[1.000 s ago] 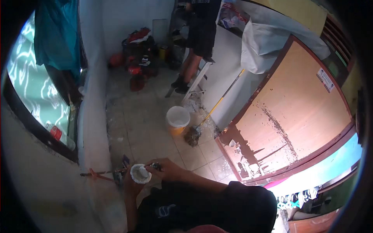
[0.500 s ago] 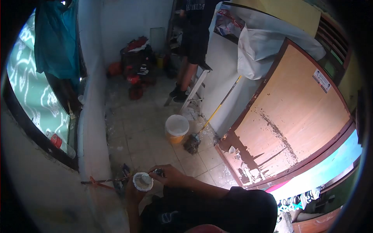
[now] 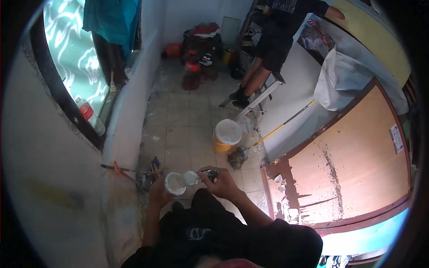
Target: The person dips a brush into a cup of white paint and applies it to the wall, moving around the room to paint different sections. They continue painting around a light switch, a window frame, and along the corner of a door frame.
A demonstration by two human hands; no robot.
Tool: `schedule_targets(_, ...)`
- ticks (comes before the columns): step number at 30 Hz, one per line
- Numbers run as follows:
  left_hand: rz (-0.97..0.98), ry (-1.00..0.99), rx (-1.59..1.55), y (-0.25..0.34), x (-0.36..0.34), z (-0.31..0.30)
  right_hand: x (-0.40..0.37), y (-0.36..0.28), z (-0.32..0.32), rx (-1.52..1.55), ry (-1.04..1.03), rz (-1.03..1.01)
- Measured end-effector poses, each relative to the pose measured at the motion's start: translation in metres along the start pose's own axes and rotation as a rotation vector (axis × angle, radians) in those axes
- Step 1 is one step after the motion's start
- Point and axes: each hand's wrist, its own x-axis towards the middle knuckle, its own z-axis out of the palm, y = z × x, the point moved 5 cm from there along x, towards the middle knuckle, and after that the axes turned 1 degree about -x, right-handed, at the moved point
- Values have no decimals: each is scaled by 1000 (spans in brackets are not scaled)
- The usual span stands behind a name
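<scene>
Scraper [image 3: 191, 177], since the earlier frame: drawn from inside the white cup [image 3: 177, 192] out to its rim, toward the right grip [image 3: 219, 182]; cannot tell whether touching.
Cup: held up below and left of the bucket [image 3: 221, 144], mouth upward, pale paste [image 3: 174, 182] inside.
Left grip [image 3: 159, 192]: curled around the cup's side, below and left of the bucket.
Right grip: pinching the scraper by its dark handle, directly below the bucket.
Mop [image 3: 237, 158]: head just beside the bucket, yellow handle slanting up rightward.
Ladder [image 3: 261, 96]: beyond the bucket, with a dark-clothed person [image 3: 277, 42] at it.
Wooden panel [image 3: 357, 152]: right of the bucket, blotched dark at the near end.
</scene>
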Motion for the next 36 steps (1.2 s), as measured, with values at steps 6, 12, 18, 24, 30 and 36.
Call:
schedule_targets(6, 13, 22, -25, 3, 4, -4, 3, 0, -7, 60, 26, -34)
schedule_targets(12, -83, -7, -55, 0, 8, -7, 7, 10, -2, 180, 21, 32)
schedule_targets(18, -65, -22, -160, 5, 14, -7, 14, 1, 8, 136, -49, 24)
schedule_targets(24, -78, 4, -122, -7, 11, -12, 21, 13, 4, 153, 28, 61)
schedule_targets(30, -118, 18, -93, -3, 14, -22, 26, 14, -2, 115, 29, 85)
schedule_targets(36, -125, -6, -154, -10, 14, -26, 28, 9, -5, 113, 66, 80)
